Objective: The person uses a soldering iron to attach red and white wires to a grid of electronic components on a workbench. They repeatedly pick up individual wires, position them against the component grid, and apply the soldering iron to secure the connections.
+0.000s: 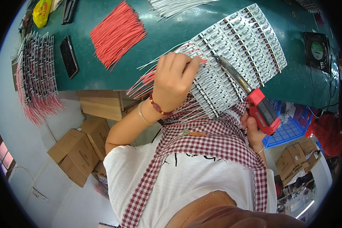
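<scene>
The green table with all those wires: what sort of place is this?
Probably an electronics assembly workshop. The right hand holds what looks like a soldering iron, its tip over rows of small circuit boards, and a pile of red wires lies on the green table.

Held in right hand (pixel 253 131): iron (pixel 257 100), handle red and black plastic; shaft metal, dull, darkened toward tip. At left hand (pixel 174 74): wires (pixel 146 80), smooth plastic coating. Between the grips and beyond: board (pixel 241 41), pale face, rough with small parts. Left of left grip: phone (pixel 68 57), glossy, glass-like. Beyond grips: table (pixel 155 32), smooth, glossy. Nearer than grips: apron (pixel 201 146), matt woven cloth. Right of right grip: basket (pixel 288 133), plastic.
</scene>
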`<state>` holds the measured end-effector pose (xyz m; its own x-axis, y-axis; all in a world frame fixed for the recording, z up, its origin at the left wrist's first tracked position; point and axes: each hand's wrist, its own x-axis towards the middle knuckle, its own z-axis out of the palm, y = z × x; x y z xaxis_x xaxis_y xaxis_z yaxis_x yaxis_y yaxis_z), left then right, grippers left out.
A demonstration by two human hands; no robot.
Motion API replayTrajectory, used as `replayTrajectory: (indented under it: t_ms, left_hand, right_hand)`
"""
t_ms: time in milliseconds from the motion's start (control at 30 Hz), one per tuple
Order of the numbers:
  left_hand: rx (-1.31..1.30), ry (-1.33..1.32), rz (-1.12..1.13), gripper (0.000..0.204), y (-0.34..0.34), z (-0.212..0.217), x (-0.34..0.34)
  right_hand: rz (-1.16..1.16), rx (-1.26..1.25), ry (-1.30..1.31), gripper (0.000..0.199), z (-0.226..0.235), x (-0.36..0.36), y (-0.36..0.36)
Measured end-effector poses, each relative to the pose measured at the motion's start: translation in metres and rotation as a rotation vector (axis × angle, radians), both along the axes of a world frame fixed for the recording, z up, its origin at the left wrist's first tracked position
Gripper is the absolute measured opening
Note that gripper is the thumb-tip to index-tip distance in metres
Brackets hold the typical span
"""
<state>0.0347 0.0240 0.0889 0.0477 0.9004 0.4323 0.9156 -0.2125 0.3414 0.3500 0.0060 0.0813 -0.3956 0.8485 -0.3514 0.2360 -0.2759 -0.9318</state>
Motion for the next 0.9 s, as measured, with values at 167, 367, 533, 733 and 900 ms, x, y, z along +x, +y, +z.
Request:
replayTrajectory:
  t_ms: [167,367,533,733,900]
  left_hand:
    - [0.029,0.002,-0.032,0.034,0.001,0.002,0.002]
    - [-0.034,-0.007,-0.009,0.031,0.000,-0.012,0.009]
    - [-0.054,-0.013,-0.038,0.032,0.002,-0.010,0.006]
    - [-0.076,-0.002,-0.037,0.030,0.002,-0.009,0.006]
    - [-0.111,0.012,-0.038,0.027,0.003,-0.005,0.009]
  right_hand:
    - [0.000,-0.048,0.072,0.028,0.000,0.004,0.001]
    - [0.015,-0.064,0.084,0.024,0.000,-0.001,0.003]
    - [0.009,0.081,-0.011,0.040,-0.005,-0.010,0.000]
    - [0.053,0.083,-0.084,0.020,-0.011,-0.002,0.003]
    - [0.081,0.168,-0.133,0.035,-0.012,-0.003,-0.002]
